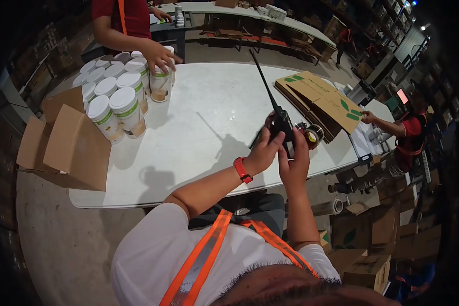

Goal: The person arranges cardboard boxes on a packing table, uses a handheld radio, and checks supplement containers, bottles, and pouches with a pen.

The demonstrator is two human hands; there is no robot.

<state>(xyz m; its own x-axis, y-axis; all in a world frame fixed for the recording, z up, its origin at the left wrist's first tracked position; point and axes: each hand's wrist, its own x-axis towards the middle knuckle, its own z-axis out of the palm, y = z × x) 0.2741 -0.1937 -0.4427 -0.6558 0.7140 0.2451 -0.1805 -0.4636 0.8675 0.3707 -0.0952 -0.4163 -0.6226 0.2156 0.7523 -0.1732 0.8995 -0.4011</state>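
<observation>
A black two-way radio (283, 125) with a long antenna is held over the white table (204, 122). My left hand (262, 151), below a red wristwatch (243, 170), grips the radio's left side with bent fingers. My right hand (295, 162) wraps round its lower right side, the thumb near the other hand's fingers. Just right of the radio a roll of tape (313, 136) lies by a stack of flattened cartons (319, 99). Part of the radio's body is hidden behind my fingers.
Several white-lidded canisters (129, 112) stand at the table's left, beside an open carton (74, 148). A co-worker's hand (160, 55) touches a canister at the back. Another person's hand (368, 117) is at the cartons' right edge. Boxes (370, 270) lie at lower right.
</observation>
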